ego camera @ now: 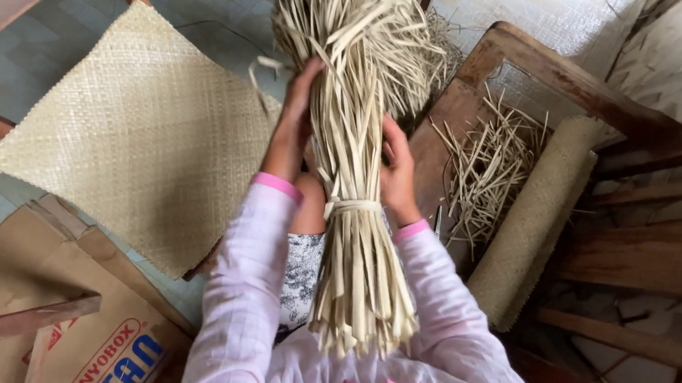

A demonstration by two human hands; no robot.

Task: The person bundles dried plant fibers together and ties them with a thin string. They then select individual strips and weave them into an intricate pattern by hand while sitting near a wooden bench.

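Soft, even daylight, brightest at the upper right on the pale wall (557, 19). Shadows are faint, deepest under the wooden frame (599, 97) at right. No glare. Slight softness overall; straight edges bend near the corners.

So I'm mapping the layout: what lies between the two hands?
In the head view, the tied bundle of pale strips stands between the left hand and right hand, both pressed against it.
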